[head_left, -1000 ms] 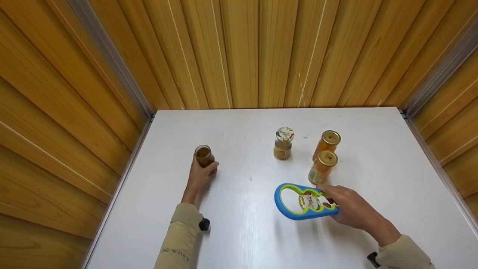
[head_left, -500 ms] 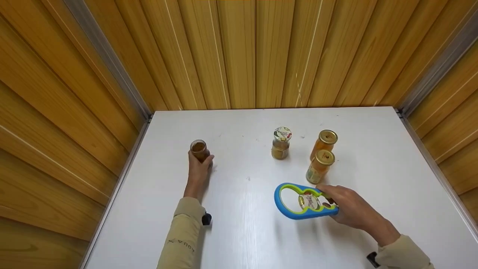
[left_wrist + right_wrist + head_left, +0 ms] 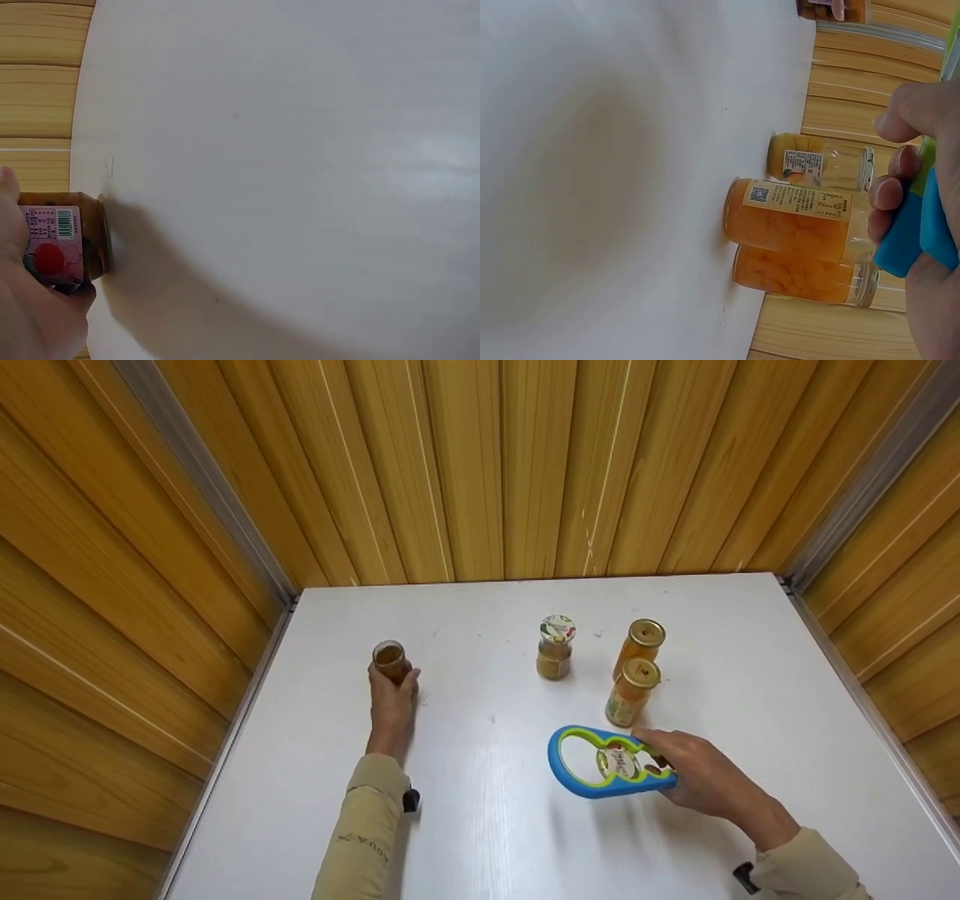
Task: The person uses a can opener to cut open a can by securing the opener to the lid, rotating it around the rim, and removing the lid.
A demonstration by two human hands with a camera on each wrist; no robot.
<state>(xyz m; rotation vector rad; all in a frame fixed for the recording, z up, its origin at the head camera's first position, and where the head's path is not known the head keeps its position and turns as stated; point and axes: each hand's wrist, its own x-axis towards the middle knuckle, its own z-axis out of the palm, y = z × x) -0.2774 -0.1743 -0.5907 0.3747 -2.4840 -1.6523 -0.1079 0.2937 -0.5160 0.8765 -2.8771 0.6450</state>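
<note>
left hand [image 3: 391, 701] wraps a small open jar [image 3: 389, 660] standing on the worktop [image 3: 487, 825], well left of the three lidded jars [image 3: 630, 690], likely steadying it. right hand [image 3: 694, 776] grips the blue-green opener's [image 3: 600, 763] handle end just below those jars; a lid [image 3: 619, 763] seems caught in its middle ring.

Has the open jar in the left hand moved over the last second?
Yes. The open jar, gripped by the left hand, has slid toward the table's left edge, farther from the patterned-lid jar.
</note>
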